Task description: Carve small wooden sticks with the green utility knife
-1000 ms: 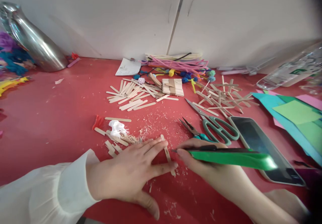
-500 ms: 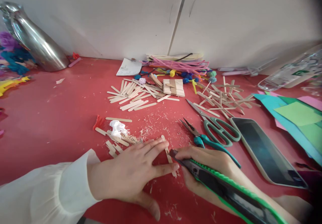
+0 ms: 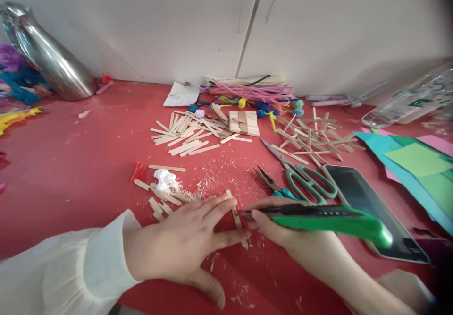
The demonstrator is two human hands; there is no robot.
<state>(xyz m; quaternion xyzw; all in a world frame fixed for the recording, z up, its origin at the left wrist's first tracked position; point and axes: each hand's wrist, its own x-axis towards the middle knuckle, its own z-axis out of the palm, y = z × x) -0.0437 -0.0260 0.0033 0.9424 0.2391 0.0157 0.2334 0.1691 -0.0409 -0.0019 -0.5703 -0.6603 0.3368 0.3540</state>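
My left hand lies spread on the red tabletop, its index finger and thumb side pressing a wooden craft stick. A dark notch or mark shows near the middle of that stick. In my right hand is a green and black utility knife, gripped with its tip pointing left, close to the stick. Whether the blade touches the wood I cannot tell. Wood shavings are scattered around. Beside my left fingers lie cut stick pieces and a crumpled white lump.
Scissors and teal-handled pliers lie just beyond my right hand, with a phone beside them. Farther back are loose craft sticks, pipe cleaners and a steel jug. Coloured paper lies at right.
My right hand has turned the utility knife, so its handle end has swung up and now lies nearly level to the right. The left hand and the stick stay put.
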